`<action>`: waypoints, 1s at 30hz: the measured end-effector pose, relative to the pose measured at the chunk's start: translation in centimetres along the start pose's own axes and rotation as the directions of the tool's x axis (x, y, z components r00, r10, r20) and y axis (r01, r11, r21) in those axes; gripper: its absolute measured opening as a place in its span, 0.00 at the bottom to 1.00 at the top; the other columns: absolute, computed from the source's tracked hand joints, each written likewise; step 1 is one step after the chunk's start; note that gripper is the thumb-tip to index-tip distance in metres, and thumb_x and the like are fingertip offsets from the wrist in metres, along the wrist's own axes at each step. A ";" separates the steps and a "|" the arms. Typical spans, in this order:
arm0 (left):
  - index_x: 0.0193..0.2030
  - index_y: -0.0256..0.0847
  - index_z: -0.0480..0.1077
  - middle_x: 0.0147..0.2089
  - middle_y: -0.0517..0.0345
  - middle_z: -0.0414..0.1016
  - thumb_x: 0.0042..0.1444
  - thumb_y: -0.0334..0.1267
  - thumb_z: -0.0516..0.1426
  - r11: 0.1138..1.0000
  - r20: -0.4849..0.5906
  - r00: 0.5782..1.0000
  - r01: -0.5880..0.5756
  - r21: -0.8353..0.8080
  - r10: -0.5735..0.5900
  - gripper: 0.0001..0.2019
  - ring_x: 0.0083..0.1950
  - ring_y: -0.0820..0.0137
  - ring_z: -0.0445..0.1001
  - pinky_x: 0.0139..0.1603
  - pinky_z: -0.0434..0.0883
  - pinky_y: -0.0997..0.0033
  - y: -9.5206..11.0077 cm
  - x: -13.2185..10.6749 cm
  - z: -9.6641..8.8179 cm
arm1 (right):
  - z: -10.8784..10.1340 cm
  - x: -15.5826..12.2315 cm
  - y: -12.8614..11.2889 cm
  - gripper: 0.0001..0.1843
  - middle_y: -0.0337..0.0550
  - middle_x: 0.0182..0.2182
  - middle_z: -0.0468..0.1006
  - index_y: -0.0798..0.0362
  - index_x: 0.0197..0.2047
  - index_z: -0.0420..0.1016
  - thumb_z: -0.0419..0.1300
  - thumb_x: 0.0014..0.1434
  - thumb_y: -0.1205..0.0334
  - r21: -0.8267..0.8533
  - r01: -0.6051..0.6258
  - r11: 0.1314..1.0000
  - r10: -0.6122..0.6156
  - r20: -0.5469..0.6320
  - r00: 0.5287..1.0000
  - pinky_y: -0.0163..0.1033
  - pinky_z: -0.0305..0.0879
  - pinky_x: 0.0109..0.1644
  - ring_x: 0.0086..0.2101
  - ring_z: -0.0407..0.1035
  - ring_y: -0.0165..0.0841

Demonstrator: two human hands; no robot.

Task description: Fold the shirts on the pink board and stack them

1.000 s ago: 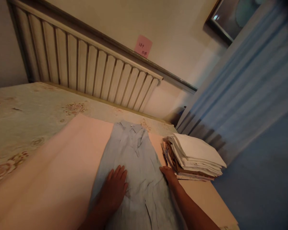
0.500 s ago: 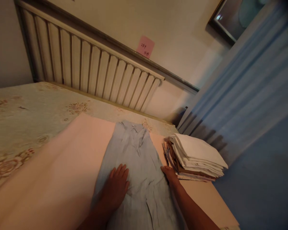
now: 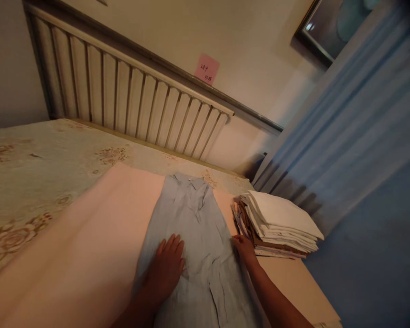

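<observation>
A pale blue collared shirt, folded into a long narrow strip, lies on a pink sheet spread over the bed. My left hand rests flat on the shirt's middle with its fingers stretched out. My right hand lies on the shirt's right edge, fingers extended and close together, holding nothing. Just right of that hand stands a stack of folded white and patterned cloths.
The bed has a floral green cover and a slatted white headboard against the wall. A pink note is stuck to the wall. A blue curtain hangs at the right, past the bed's edge.
My right hand has slid a little to the right along the shirt's edge, nearer the stack. The view has shifted slightly; my left hand stays in place.
</observation>
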State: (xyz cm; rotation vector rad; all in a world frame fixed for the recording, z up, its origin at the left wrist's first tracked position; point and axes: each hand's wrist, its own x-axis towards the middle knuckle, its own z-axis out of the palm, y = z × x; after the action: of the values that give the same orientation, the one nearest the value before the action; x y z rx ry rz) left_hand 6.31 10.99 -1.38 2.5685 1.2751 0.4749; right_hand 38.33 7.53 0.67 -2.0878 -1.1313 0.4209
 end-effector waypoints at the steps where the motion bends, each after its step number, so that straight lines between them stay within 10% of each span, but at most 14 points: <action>1: 0.63 0.35 0.63 0.68 0.47 0.59 0.60 0.36 0.47 1.000 -0.013 1.000 -0.003 0.000 0.003 0.25 0.70 0.57 0.54 0.69 0.50 0.48 0.0 0.0 0.1 | -0.1 -0.4 -0.3 0.21 0.51 0.35 0.80 0.56 0.35 0.77 0.56 0.48 0.47 -0.030 0.033 0.999 -0.034 -0.042 0.999 0.43 0.64 0.46 0.39 0.72 0.42; 5: 0.62 0.35 0.65 0.67 0.47 0.61 0.59 0.35 0.48 1.000 -0.037 0.999 -0.001 0.005 0.001 0.24 0.69 0.56 0.55 0.68 0.53 0.47 0.0 -0.1 0.2 | 1.3 -3.3 -1.7 0.20 0.52 0.40 0.79 0.55 0.41 0.76 0.52 0.53 0.53 -0.119 0.198 0.973 -0.206 -0.065 0.976 0.40 0.64 0.47 0.41 0.72 0.40; 16: 0.52 0.37 0.71 0.55 0.47 0.75 0.61 0.31 0.44 0.989 -0.235 0.972 -0.049 -0.140 0.015 0.18 0.57 0.61 0.71 0.61 0.63 0.53 0.1 -0.2 0.2 | 5.2 -6.5 -5.5 0.15 0.44 0.32 0.80 0.54 0.38 0.77 0.54 0.51 0.58 -0.098 0.154 0.983 -0.152 0.033 0.988 0.37 0.64 0.40 0.35 0.73 0.37; 30: 0.38 0.40 0.70 0.32 0.58 0.73 0.55 0.42 0.50 0.504 0.168 0.971 0.232 -0.832 -0.168 0.12 0.33 0.69 0.72 0.31 0.65 0.72 1.5 0.5 -2.0 | 6.7 -4.0 -7.2 0.05 0.39 0.24 0.76 0.53 0.26 0.73 0.59 0.45 0.61 0.093 -0.027 0.995 0.010 0.175 0.985 0.34 0.63 0.33 0.27 0.69 0.32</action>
State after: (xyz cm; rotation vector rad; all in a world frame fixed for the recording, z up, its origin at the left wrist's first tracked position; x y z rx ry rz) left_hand 6.95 10.61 1.04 1.5531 0.9346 0.7298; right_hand 28.00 9.74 1.03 -2.0097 -1.1689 0.6649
